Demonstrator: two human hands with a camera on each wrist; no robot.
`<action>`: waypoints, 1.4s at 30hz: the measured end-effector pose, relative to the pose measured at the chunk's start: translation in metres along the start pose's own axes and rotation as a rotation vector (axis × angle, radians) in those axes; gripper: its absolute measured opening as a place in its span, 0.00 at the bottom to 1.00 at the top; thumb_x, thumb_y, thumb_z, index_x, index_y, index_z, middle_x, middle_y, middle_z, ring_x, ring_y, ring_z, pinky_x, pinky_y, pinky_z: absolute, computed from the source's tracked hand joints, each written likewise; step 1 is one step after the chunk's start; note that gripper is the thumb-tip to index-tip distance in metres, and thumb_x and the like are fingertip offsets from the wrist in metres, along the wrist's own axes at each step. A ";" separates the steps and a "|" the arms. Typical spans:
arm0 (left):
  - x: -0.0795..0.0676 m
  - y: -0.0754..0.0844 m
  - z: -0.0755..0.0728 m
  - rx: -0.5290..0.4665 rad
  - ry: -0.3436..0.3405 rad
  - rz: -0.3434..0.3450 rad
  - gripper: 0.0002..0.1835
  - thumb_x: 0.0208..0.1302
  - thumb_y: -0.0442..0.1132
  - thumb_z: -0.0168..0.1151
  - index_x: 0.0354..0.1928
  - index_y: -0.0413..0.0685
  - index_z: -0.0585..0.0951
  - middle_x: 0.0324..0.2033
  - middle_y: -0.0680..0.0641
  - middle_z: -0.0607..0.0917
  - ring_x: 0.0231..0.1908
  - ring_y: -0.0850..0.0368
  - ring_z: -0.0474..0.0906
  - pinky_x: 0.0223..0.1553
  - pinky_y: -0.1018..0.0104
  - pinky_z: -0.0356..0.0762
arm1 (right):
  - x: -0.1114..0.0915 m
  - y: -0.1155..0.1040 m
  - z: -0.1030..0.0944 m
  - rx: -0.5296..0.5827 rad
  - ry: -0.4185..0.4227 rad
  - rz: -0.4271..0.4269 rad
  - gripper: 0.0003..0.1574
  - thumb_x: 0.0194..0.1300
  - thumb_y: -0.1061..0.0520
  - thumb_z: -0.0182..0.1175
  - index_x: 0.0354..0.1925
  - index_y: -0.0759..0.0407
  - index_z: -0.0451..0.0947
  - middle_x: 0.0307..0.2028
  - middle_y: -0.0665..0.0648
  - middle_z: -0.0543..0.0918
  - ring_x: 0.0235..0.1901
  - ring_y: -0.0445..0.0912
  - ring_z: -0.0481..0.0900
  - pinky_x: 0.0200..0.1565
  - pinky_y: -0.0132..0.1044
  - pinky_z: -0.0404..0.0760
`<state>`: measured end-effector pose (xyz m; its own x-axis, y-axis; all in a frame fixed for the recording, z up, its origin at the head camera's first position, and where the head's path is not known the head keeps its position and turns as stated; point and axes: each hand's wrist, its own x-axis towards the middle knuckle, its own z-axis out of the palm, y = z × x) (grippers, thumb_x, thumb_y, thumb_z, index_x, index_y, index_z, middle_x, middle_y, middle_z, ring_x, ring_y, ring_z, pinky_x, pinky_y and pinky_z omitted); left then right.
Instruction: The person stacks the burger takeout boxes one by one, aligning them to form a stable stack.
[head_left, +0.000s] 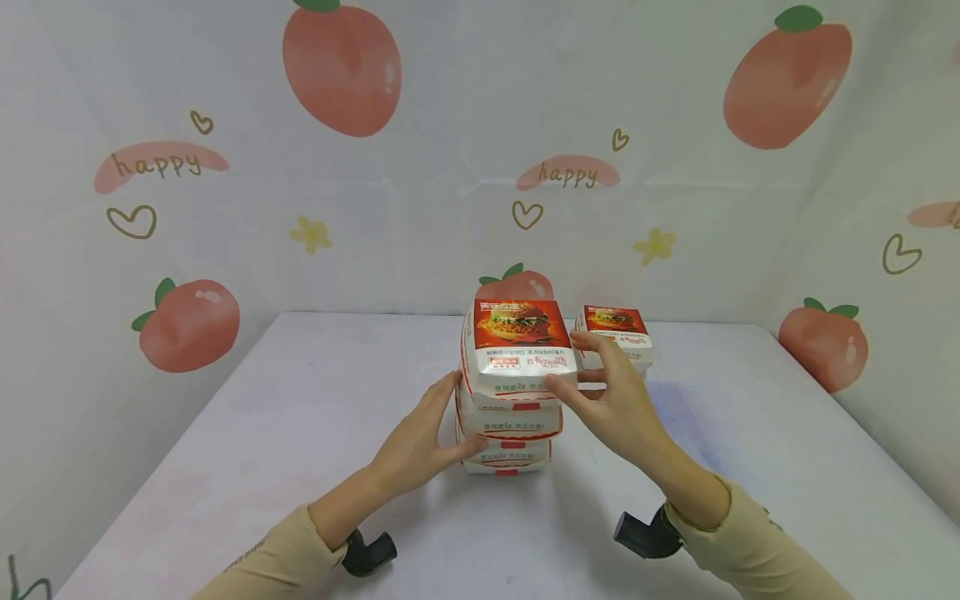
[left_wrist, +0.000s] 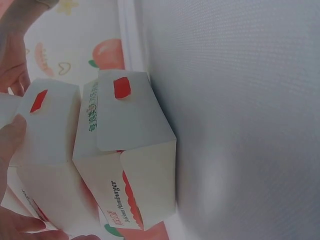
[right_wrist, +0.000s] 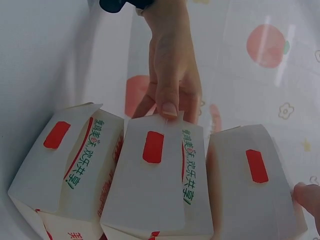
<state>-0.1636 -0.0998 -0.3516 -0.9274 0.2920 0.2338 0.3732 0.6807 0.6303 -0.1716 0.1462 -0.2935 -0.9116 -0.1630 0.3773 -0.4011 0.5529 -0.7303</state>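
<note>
Now L grip (head_left: 414,446) holds mid box (head_left: 517,423) from left; R grip (head_left: 624,408), top box (head_left: 517,358), right.

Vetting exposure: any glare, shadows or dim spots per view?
Head: fairly even light, soft shadow on the table right of the box stack; left wrist: pale glare patch on the tabletop, darker shading beside the lowest box; right wrist: dim, backdrop washed out.
</note>
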 end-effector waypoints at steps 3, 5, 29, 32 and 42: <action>0.000 0.000 0.000 0.002 -0.001 0.005 0.51 0.52 0.59 0.66 0.72 0.52 0.51 0.69 0.48 0.60 0.67 0.49 0.62 0.60 0.45 0.70 | 0.000 -0.001 -0.001 0.006 -0.003 0.004 0.40 0.57 0.50 0.66 0.62 0.61 0.60 0.61 0.61 0.68 0.43 0.55 0.82 0.41 0.44 0.85; 0.000 0.000 -0.001 0.008 -0.003 0.006 0.52 0.51 0.60 0.67 0.72 0.51 0.51 0.69 0.47 0.60 0.67 0.48 0.63 0.59 0.45 0.70 | 0.000 -0.001 -0.001 0.005 -0.003 0.004 0.40 0.57 0.50 0.66 0.62 0.61 0.60 0.62 0.61 0.67 0.43 0.56 0.82 0.41 0.45 0.85; 0.000 0.008 -0.018 0.025 0.051 -0.007 0.49 0.56 0.60 0.63 0.73 0.52 0.49 0.71 0.47 0.57 0.65 0.45 0.66 0.58 0.46 0.72 | -0.001 0.001 -0.008 -0.018 0.013 -0.032 0.37 0.59 0.52 0.64 0.61 0.64 0.61 0.61 0.63 0.69 0.48 0.59 0.81 0.47 0.50 0.82; 0.001 0.011 -0.021 0.013 0.082 0.028 0.47 0.58 0.58 0.62 0.73 0.52 0.50 0.71 0.47 0.58 0.62 0.46 0.69 0.56 0.50 0.76 | -0.002 0.002 -0.011 -0.017 0.018 -0.026 0.36 0.60 0.52 0.63 0.61 0.65 0.61 0.60 0.63 0.69 0.48 0.59 0.80 0.48 0.51 0.82; 0.005 0.025 -0.025 -0.020 0.168 0.164 0.43 0.60 0.52 0.62 0.72 0.53 0.52 0.70 0.47 0.59 0.68 0.49 0.61 0.57 0.53 0.75 | 0.003 0.012 -0.027 -0.037 0.087 -0.008 0.32 0.66 0.51 0.56 0.62 0.65 0.61 0.59 0.64 0.69 0.51 0.59 0.77 0.52 0.54 0.78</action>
<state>-0.1596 -0.0982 -0.3162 -0.8461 0.2808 0.4531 0.5203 0.6197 0.5876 -0.1764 0.1743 -0.2855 -0.8965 -0.0969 0.4323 -0.4033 0.5824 -0.7059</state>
